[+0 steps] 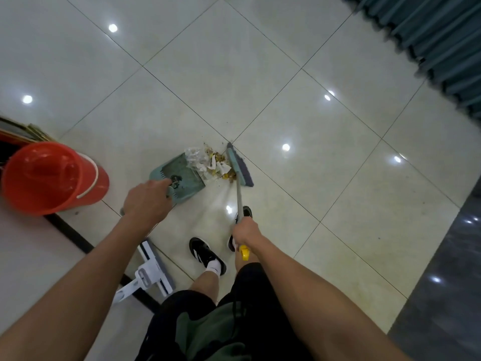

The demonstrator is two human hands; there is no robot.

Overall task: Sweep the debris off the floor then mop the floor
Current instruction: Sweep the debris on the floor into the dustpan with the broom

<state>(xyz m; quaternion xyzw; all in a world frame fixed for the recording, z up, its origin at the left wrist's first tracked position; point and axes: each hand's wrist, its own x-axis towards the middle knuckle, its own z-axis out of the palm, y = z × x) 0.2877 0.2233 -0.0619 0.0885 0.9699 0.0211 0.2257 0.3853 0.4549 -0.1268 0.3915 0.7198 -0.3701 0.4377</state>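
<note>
A teal dustpan (179,175) lies on the pale tiled floor (325,157), and my left hand (147,201) grips its handle. A pile of debris (210,162), crumpled plastic, white scraps and yellow bits, sits at the pan's open edge. The teal broom head (239,165) stands on the floor just right of the pile, touching it. My right hand (244,231) grips the broom's grey shaft, a yellow end cap poking out below my fist.
A red bucket (49,178) stands at the left. A white flat mop (148,272) lies on the floor behind my left arm. My feet in black shoes (205,252) stand below the pan. Teal curtains (442,40) hang at the upper right; dark flooring (447,282) borders the right edge.
</note>
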